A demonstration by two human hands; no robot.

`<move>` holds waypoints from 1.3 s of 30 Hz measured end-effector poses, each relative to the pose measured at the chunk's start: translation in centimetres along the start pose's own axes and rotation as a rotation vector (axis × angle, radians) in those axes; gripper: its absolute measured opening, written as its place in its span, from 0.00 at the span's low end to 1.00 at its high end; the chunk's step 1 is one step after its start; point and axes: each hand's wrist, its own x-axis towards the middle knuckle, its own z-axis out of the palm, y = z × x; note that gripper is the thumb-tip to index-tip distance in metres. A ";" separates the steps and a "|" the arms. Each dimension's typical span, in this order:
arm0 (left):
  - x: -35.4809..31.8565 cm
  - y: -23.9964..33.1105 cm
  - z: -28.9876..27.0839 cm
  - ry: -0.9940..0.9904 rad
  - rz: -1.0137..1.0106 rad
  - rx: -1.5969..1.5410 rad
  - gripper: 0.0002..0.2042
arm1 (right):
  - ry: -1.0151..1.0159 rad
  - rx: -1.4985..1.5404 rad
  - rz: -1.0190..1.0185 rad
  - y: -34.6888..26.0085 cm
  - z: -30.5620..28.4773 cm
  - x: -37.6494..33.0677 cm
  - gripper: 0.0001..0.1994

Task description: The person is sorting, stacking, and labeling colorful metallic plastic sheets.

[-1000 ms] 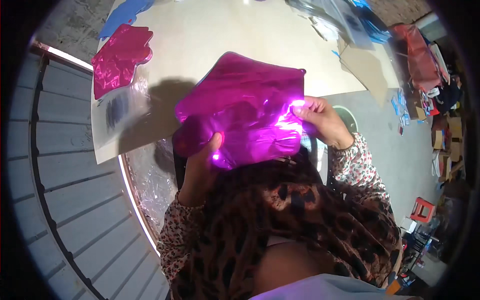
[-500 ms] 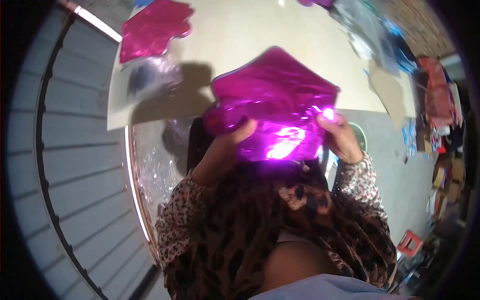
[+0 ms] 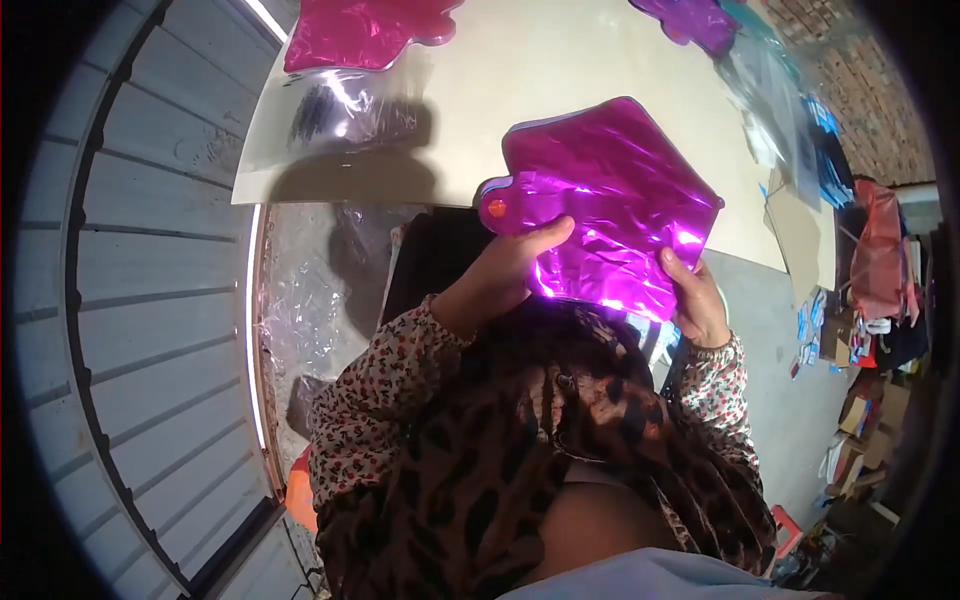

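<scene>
Over the table's near edge I hold a flat, shiny magenta foil balloon (image 3: 615,180), apparently several stacked together, with a pointed top and a round tab at the left that bears an orange spot. My left hand (image 3: 505,275) grips its lower left part, thumb on top and fingers hidden beneath. At the lower right edge my right hand (image 3: 697,300) pinches it, thumb in front. Bright light glares off the creased lower foil. Farther off on the table (image 3: 490,60), a pink foil balloon (image 3: 365,35) lies at the left and a purple foil balloon (image 3: 695,22) at the right.
A clear plastic bag (image 3: 355,115) lies near the pink foil. Plastic sheets (image 3: 770,95) and a brown cardboard piece (image 3: 795,235) rest along the table's right side. Crumpled clear plastic (image 3: 300,290) is below at left, beside a grey ribbed wall (image 3: 165,290). Boxes (image 3: 880,425) clutter the far right.
The magenta foil has shifted right and tilted, its tab now plainer to see. Both hands keep hold of it. The view has turned, so the table's things sit higher up.
</scene>
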 end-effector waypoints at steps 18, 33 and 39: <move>0.5 -2.6 0.1 -0.204 0.038 -0.545 0.17 | -0.708 -1.184 -0.491 -9.0 13.5 3.6 0.11; 0.2 -5.3 0.4 0.025 0.146 -0.407 0.15 | -0.855 -1.376 -0.449 -7.4 14.6 7.1 0.10; 0.2 -3.6 0.3 0.030 0.236 -0.305 0.15 | -0.643 -1.081 -0.514 -10.0 13.7 3.7 0.11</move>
